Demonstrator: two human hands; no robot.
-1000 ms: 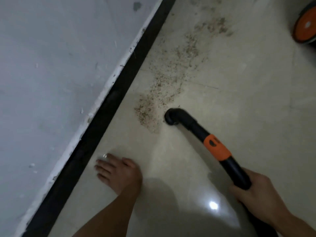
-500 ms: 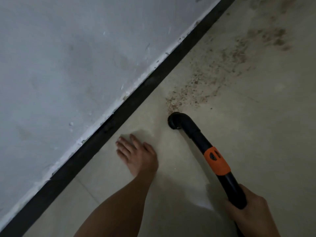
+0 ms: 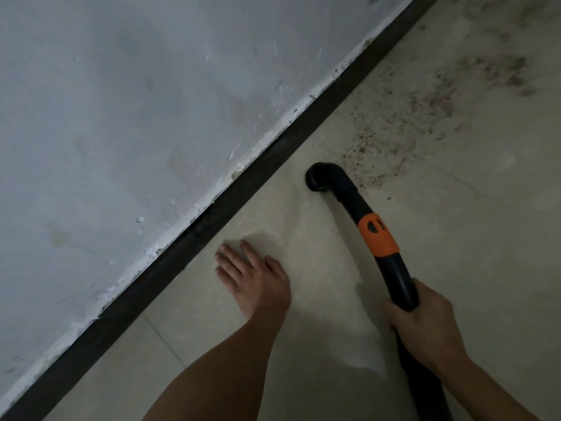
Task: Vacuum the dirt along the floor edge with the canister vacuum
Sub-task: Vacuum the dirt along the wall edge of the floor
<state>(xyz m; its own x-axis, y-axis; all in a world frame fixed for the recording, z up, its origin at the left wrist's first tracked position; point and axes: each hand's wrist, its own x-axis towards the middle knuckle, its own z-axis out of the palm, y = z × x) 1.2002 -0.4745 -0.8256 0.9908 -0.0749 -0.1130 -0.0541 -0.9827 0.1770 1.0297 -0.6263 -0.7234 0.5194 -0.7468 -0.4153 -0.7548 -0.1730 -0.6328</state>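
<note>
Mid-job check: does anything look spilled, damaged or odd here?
Brown gritty dirt lies scattered on the pale tiled floor beyond the black curved vacuum nozzle. The grey wall's white bottom edge is chipped and ragged above the dark skirting strip.

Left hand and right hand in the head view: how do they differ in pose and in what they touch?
The left hand lies flat on the floor with straight fingers and holds nothing; the right hand curls round the black vacuum tube. The left hand is close to the dark baseboard; the right hand is farther from it. Both are bare and reach in from the bottom edge.
</note>
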